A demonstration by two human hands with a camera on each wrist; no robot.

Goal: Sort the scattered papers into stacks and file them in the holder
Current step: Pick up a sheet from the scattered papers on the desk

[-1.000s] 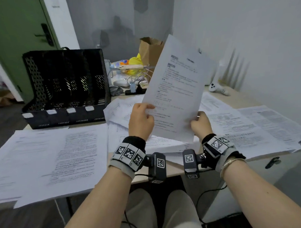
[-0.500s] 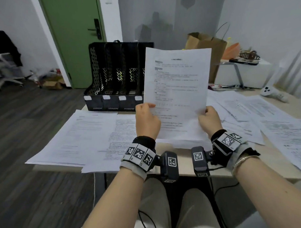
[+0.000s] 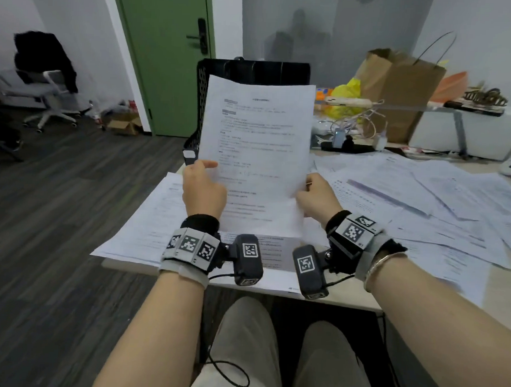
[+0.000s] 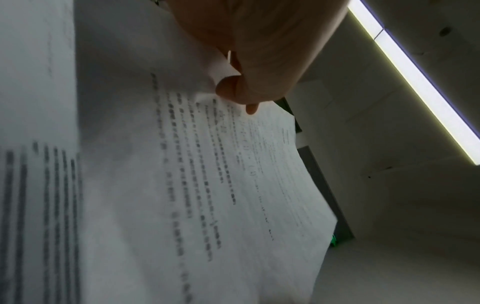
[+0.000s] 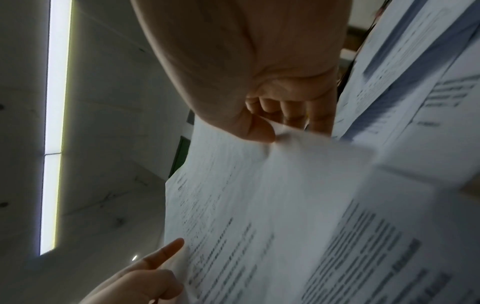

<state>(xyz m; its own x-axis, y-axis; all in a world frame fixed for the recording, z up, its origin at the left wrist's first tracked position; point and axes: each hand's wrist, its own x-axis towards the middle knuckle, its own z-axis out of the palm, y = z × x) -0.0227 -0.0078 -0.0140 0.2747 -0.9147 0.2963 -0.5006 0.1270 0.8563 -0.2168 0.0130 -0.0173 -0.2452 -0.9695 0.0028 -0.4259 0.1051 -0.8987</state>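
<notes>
From the head view, my left hand [image 3: 203, 188] and right hand [image 3: 316, 197] pinch a white printed sheet [image 3: 257, 153] upright above the desk [image 3: 357, 302], long axis vertical, before the black holder [image 3: 252, 71]. Left wrist: thumb grips its edge. Right wrist: thumb clamps it.

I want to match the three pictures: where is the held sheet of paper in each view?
Head: held sheet upright at centre, between left hand and right hand.
Left wrist: it fills the middle, below the thumb.
Right wrist: lower centre.
Shared landmark: the left hand's fingers.
</notes>
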